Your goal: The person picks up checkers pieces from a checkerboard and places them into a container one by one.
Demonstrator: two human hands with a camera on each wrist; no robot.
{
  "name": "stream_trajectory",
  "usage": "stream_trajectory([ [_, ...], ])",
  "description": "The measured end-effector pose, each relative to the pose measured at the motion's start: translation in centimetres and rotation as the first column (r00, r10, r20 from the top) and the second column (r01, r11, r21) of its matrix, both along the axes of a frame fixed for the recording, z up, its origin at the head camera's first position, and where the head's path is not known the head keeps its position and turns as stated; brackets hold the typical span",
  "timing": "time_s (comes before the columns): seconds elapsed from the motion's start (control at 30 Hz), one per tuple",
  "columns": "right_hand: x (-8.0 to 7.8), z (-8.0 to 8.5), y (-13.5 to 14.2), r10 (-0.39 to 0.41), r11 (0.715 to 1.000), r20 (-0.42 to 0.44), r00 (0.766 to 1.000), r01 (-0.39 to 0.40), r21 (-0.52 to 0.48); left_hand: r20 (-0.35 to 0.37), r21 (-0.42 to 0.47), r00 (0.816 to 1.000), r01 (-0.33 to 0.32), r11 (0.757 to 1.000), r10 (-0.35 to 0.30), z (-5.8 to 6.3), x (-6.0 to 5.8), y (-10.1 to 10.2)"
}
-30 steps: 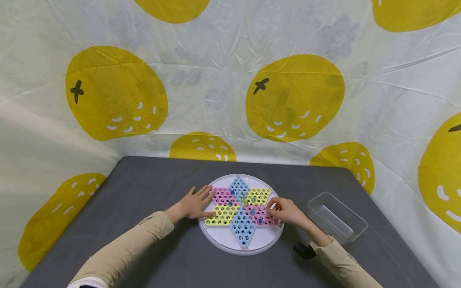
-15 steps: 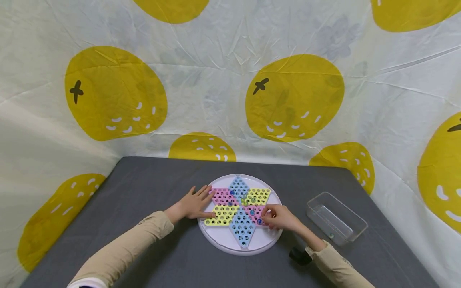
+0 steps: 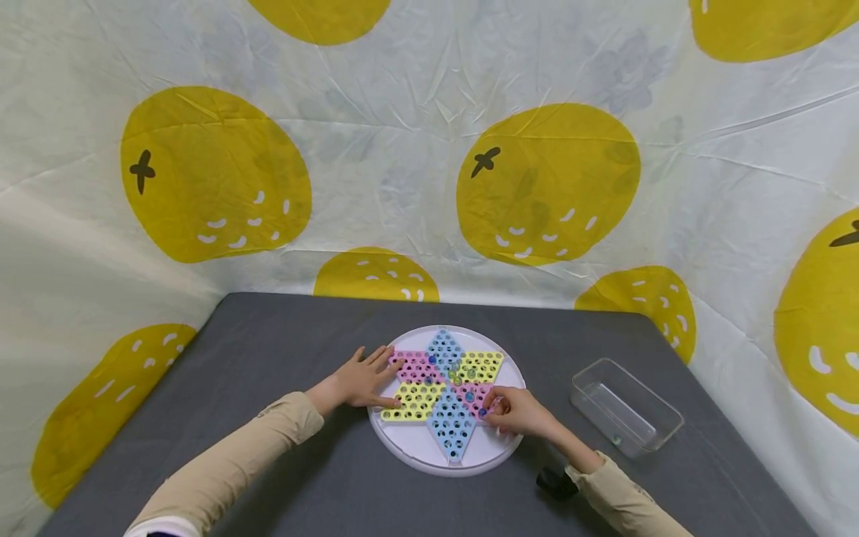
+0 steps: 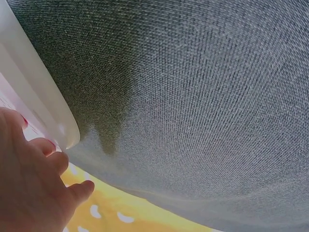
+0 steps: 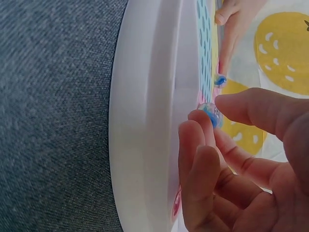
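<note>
A round white Chinese checkers board (image 3: 416, 451) lies on the table, its star coloured pink, yellow and blue. My left hand (image 3: 362, 379) rests with spread fingers over its left edge, on the pink and yellow points. On the right-hand pink point, my right hand (image 3: 520, 412) pinches a blue swirled glass marble (image 5: 211, 115) between thumb and fingers, its other fingers curled. Another bluish marble (image 3: 470, 397) sits in a hole just beyond. Several yellowish and clear marbles (image 3: 457, 379) are near the star's centre, and dark blue marbles (image 3: 432, 359) lie farther left.
A clear rectangular container (image 3: 627, 406) stands right of the board, with a marble (image 3: 617, 440) in its near corner. Dark grey cloth (image 3: 322, 477) covers the table. Behind hangs a pale curtain (image 3: 403, 164) printed with yellow fruit.
My right hand has moved left and slightly toward me, from the outer end of the pink point to the blue marble there. The left hand has stayed in place.
</note>
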State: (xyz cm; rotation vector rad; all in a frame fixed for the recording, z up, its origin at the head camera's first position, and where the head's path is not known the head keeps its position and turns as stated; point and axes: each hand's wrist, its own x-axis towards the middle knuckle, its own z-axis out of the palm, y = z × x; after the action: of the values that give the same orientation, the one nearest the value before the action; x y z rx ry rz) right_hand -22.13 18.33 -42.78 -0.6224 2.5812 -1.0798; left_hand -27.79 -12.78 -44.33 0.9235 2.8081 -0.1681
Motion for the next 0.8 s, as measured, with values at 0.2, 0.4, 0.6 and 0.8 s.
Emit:
stream_trajectory([
  [0.2, 0.1, -0.1, -0.2, -0.006, 1.0, -0.03, 1.0, 0.007, 0.006, 0.001, 0.079, 0.999, 0.052, 0.995, -0.053, -0.4, 0.0, -0.5],
  [0.4, 0.1, -0.3, -0.3, -0.023, 0.999, -0.037, 0.999, 0.024, 0.03, 0.008, 0.013, 1.0, 0.026, 1.0, -0.027, 0.4, 0.2, -0.1],
  [0.6, 0.0, -0.4, -0.4, -0.034, 0.999, -0.037, 0.999, 0.035, 0.036, -0.005, 0.006, 1.0, 0.026, 1.0, -0.026, 0.2, 0.1, -0.1],
  [0.8, 0.0, -0.4, -0.4, -0.035, 0.999, -0.04, 0.999, 0.037, 0.04, 0.006, 0.014, 0.999, 0.035, 0.999, -0.035, 0.5, 0.2, 0.0],
])
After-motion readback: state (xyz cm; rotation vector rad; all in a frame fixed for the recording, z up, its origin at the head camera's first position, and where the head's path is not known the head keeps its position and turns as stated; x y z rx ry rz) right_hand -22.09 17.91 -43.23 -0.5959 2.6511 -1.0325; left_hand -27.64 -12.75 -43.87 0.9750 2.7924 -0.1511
